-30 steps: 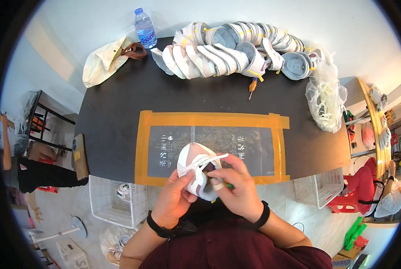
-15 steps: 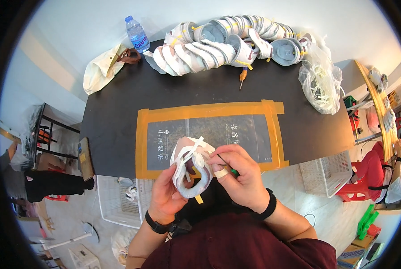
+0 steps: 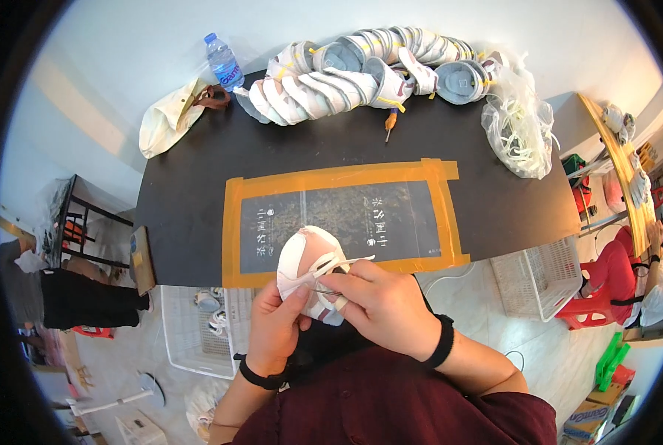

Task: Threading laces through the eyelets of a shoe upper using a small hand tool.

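Observation:
My left hand (image 3: 278,315) grips a small white and beige shoe upper (image 3: 302,248) by its side, over the near edge of the table. A white lace (image 3: 322,265) crosses its front, with one end sticking out to the right. My right hand (image 3: 379,304) is closed against the upper, its fingers round a thin metal awl-like tool (image 3: 324,291). The tool's shaft points left toward my left thumb; my palm hides its handle. Whether the tip passes through the upper I cannot tell.
Rows of similar shoe uppers (image 3: 316,95) line the back of the dark table (image 3: 190,193). Nearby are an orange-handled tool (image 3: 390,122), a bag of laces (image 3: 520,141), a water bottle (image 3: 224,63) and a cloth bag (image 3: 172,119). White crates (image 3: 535,282) stand below; a seated person (image 3: 617,271) is at right.
The upper has turned, so its opening no longer faces me and its toe and side show. My right hand has moved left and down, bringing the tool across the lacing.

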A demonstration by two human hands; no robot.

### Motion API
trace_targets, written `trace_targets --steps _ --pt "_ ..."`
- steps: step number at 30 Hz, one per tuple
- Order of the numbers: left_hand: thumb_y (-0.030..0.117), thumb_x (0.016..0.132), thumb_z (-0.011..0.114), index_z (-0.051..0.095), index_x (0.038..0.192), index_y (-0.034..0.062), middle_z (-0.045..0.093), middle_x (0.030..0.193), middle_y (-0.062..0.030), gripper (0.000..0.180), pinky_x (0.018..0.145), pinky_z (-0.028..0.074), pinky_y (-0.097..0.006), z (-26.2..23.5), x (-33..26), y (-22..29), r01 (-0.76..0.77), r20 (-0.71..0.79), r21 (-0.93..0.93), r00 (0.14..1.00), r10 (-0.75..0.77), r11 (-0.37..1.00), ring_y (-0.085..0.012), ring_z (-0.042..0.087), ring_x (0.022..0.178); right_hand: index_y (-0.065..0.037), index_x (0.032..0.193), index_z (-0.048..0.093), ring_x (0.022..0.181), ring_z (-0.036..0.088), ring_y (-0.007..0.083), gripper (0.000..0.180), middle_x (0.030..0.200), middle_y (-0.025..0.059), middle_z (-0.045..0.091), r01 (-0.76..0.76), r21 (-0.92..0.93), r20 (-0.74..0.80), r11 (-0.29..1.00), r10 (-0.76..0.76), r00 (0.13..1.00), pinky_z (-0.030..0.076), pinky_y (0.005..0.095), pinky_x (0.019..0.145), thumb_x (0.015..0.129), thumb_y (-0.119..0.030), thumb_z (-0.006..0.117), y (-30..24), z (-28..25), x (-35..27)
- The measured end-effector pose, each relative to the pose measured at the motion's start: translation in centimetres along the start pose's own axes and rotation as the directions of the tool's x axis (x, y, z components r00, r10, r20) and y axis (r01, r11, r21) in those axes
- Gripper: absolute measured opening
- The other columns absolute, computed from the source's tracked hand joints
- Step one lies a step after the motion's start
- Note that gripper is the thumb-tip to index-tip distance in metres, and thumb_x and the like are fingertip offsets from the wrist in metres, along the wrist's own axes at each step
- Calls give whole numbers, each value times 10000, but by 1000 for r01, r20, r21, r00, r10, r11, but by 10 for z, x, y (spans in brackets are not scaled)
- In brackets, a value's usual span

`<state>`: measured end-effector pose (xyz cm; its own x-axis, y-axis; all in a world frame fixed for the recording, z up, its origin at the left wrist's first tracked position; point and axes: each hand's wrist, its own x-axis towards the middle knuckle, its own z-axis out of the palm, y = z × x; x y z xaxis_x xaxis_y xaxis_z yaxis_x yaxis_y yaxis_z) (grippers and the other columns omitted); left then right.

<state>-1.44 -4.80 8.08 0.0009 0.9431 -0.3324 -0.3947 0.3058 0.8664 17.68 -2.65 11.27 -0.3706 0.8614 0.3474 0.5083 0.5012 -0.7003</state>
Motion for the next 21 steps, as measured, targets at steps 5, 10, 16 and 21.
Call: trace_targets --steps 5,10,16,21 --pt "143 943 635 645 1082 51 638 877 16 167 519 386 -181 5 -6 -1 -47 -5 127 999 48 991 -24 518 651 -121 1082 669 712 637 273 254 843 60 601 -59 -40 -40 997 57 998 520 366 595 829 -122 686 7 17 -5" --pt "135 944 637 646 1099 15 611 877 21 196 597 411 -202 2 -1 2 -115 99 315 991 88 942 -36 515 711 -98 996 611 754 641 298 169 892 81 600 -75 -51 65 996 78 995 515 402 597 850 -168 660 17 16 -1" --pt "125 932 640 629 1106 24 591 819 40 201 556 369 -181 0 6 5 -160 166 396 981 101 904 -13 458 641 -78 924 572 770 633 323 127 890 94 596 -82 48 123 995 76 989 508 413 623 855 -147 655 24 14 6" --pt "94 915 651 623 1135 14 629 936 12 235 689 458 -217 -4 16 7 -163 276 382 959 56 910 -42 548 791 -55 907 558 785 619 332 125 874 114 590 -129 253 212 959 76 974 493 411 651 842 -116 646 37 13 12"
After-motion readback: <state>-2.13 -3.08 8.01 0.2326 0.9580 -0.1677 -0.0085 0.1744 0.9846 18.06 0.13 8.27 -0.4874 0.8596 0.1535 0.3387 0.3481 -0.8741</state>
